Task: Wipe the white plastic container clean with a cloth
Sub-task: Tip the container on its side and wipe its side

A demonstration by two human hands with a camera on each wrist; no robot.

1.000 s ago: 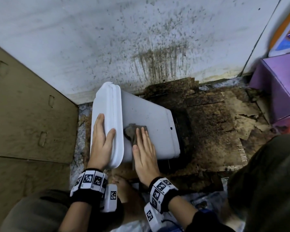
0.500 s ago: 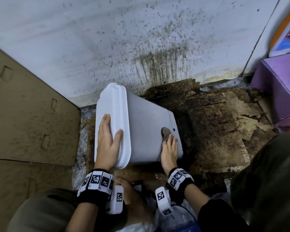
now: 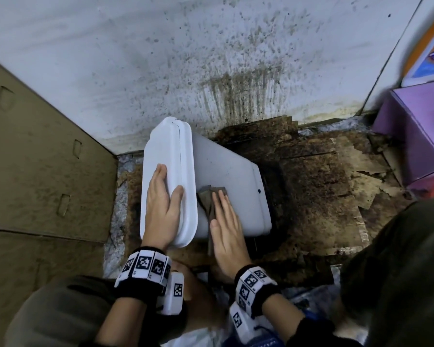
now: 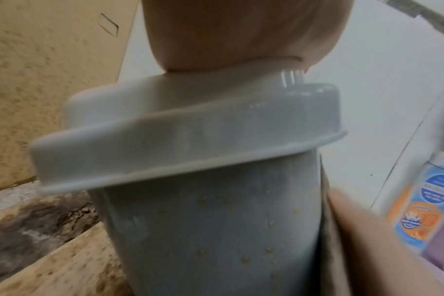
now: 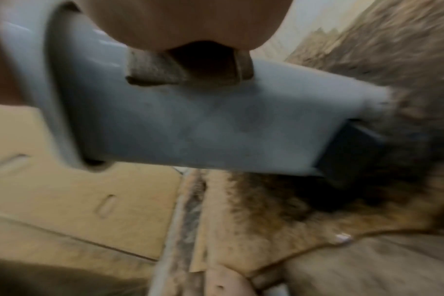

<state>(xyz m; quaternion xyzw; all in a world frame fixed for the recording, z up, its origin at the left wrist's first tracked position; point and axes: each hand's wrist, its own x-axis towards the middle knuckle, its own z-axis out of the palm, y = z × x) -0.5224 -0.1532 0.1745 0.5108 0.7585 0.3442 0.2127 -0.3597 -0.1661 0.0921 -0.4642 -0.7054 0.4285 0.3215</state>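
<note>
At the lid rim (image 3: 187,159), cloth (image 3: 207,197) under right hand (image 3: 227,227), bin side (image 3: 232,171) beyond.

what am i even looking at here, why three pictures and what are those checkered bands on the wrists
There is no machine here: a person works with two bare hands. The checkered wristbands carry small cameras. The picture that shows both arms comes from a camera on the person's head, looking down. The other two come from the wrists, looking along each hand, so they are close and blurry. A white plastic container rests on stained cardboard by a spattered wall. The left hand lies flat on its lid, seemingly to steady it. The right hand presses a dirty grey cloth flat against the container's side, apparently to wipe it.
</note>
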